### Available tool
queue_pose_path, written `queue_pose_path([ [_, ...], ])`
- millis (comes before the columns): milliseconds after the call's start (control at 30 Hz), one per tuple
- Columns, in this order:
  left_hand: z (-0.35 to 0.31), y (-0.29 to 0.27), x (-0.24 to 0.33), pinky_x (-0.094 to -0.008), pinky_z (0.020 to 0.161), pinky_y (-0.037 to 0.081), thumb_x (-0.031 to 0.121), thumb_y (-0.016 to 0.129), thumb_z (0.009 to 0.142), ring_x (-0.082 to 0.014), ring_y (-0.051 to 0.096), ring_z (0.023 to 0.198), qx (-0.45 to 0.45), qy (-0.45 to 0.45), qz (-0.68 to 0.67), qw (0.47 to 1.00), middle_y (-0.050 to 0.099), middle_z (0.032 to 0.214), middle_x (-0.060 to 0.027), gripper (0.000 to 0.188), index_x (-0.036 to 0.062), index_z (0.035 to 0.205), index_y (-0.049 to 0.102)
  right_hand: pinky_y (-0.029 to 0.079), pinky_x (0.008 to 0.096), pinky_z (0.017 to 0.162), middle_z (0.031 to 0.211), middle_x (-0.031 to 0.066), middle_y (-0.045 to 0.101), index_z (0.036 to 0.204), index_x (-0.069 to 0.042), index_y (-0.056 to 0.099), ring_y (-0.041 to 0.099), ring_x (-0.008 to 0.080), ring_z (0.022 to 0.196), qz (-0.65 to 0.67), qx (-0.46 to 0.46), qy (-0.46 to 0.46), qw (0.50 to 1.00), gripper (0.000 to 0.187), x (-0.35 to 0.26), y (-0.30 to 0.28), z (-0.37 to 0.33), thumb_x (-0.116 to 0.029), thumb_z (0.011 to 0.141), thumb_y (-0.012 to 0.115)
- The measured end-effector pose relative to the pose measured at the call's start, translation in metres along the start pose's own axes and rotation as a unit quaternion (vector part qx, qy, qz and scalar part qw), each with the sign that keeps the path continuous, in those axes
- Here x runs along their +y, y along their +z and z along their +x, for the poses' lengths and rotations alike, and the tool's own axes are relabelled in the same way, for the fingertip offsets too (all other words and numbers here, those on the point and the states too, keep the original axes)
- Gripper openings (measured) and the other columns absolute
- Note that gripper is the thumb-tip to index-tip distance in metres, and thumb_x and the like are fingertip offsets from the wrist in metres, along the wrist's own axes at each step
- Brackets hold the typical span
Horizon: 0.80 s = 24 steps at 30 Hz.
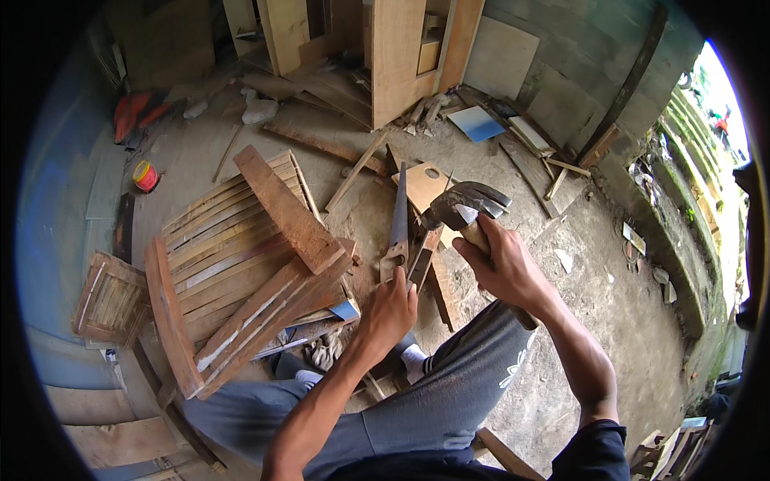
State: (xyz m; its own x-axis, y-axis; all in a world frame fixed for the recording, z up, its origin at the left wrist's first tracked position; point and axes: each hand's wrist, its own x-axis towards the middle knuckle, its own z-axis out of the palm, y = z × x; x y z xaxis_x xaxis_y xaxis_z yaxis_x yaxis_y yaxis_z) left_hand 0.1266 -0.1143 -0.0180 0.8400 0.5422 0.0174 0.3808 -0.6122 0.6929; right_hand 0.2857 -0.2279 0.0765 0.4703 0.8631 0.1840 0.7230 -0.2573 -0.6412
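Note:
My right hand (505, 264) is wrapped round the handle of a claw hammer (465, 205), close under its worn metal head. The hammer's striking face is at the upper end of a narrow piece of wood (423, 255); whether they touch I cannot tell. My left hand (391, 311) is closed round the lower end of that piece, its fingertips partly hidden. Just beyond my left hand, a handsaw (399, 218) points away from me, its wooden handle nearest. A pale board with a round hole (423, 184) lies behind the hammer.
A slatted wooden frame (233, 256) with thick reddish beams (285, 204) stands on my left. A smaller slatted panel (112, 298) leans beyond it. Loose planks lie on the dirt floor (593, 345). Further off are a red-yellow tub (145, 175) and a tall plywood piece (395, 64).

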Motion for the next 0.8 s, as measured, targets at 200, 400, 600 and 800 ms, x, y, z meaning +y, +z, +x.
queue_pose_path([
  [200, 0.0, 0.003, -0.003, -0.0516, 0.054, 0.048, 0.017, 0.051, 0.094, -0.0483, 0.061, 0.066, 0.003, 0.007, -0.028, 1.0, 0.059, 0.064, -0.0286, 0.024, -0.0055, 0.101, 0.045, 0.047, 0.0468, 0.055, 0.065, 0.0233, 0.059, 0.091, 0.003, 0.049, 0.061, 0.0388, 0.058, -0.095, -0.032, 0.071, 0.992, 0.031, -0.005, 0.006, 0.005, -0.026, 0.096, 0.059],
  [400, -0.001, 0.009, 0.011, -0.0515, 0.054, 0.048, 0.017, 0.05, 0.095, -0.0463, 0.062, 0.064, -0.012, -0.001, -0.023, 1.0, 0.059, 0.063, -0.0266, 0.024, -0.0056, 0.101, 0.045, 0.044, 0.042, 0.046, 0.057, 0.0169, 0.057, 0.082, 0.0, 0.049, 0.059, 0.0289, 0.047, -0.027, 0.03, 0.061, 0.997, 0.024, 0.011, 0.008, 0.003, -0.017, 0.095, 0.06],
  [600, -0.001, 0.002, 0.013, -0.051, 0.059, 0.049, 0.017, 0.053, 0.095, -0.0445, 0.062, 0.065, -0.073, -0.057, -0.019, 0.996, 0.059, 0.066, -0.0271, 0.024, -0.0049, 0.102, 0.045, 0.041, 0.0387, 0.039, 0.056, 0.0136, 0.055, 0.087, 0.002, 0.047, 0.054, 0.0226, 0.045, -0.101, -0.031, 0.096, 0.99, 0.02, 0.0, 0.001, 0.011, -0.014, 0.097, 0.055],
  [800, -0.003, 0.012, 0.007, -0.0496, 0.062, 0.05, 0.019, 0.055, 0.095, -0.0439, 0.061, 0.07, -0.007, -0.028, 0.012, 1.0, 0.057, 0.068, -0.028, 0.027, -0.0038, 0.104, 0.045, 0.044, 0.0386, 0.045, 0.062, 0.0161, 0.06, 0.088, 0.001, 0.051, 0.059, 0.0259, 0.049, -0.08, 0.265, -0.103, 0.955, 0.019, -0.039, -0.054, 0.015, -0.015, 0.095, 0.059],
])
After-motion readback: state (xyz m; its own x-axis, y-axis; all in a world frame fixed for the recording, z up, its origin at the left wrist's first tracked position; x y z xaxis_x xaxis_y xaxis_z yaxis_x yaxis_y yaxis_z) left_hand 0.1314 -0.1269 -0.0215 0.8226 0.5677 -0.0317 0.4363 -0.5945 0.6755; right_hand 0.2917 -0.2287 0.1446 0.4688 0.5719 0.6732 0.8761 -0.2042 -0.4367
